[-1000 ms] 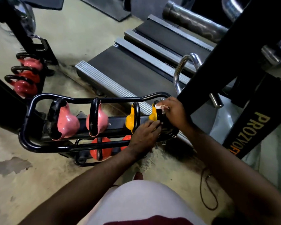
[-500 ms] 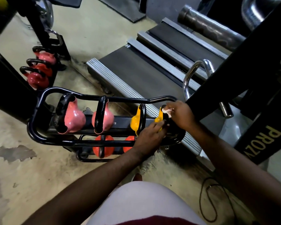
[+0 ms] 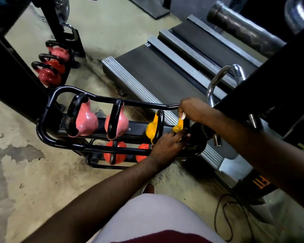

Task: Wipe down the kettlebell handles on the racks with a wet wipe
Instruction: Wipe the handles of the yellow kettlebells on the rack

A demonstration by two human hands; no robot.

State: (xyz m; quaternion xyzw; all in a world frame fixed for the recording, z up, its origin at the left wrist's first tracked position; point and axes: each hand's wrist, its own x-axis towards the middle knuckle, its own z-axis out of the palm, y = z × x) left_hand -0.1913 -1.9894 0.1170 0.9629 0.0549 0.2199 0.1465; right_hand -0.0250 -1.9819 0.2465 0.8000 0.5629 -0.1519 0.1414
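Observation:
A low black rack (image 3: pixel 47 137) holds two pink kettlebells (image 3: pixel 85 122), two yellow ones (image 3: pixel 152 129) and orange ones (image 3: pixel 114 154) on the lower tier. My right hand (image 3: pixel 193 108) pinches a white wet wipe (image 3: pixel 182 117) on top of the black handle of the rightmost yellow kettlebell (image 3: pixel 178 127). My left hand (image 3: pixel 168 144) rests against that kettlebell's base, fingers curled round its lower side. Most of that handle is hidden by my hands.
A second rack with red kettlebells (image 3: pixel 51 74) stands at the far left. A treadmill deck (image 3: pixel 147 71) lies just behind the rack. A black machine frame (image 3: pixel 270 76) and chrome handle (image 3: pixel 218 79) crowd the right. A black cable (image 3: pixel 223 216) lies on the concrete floor.
My right hand has lifted slightly with the wipe to the top of the handle. My left hand stays at the kettlebell base. The camera has shifted, moving the rack rightward in view.

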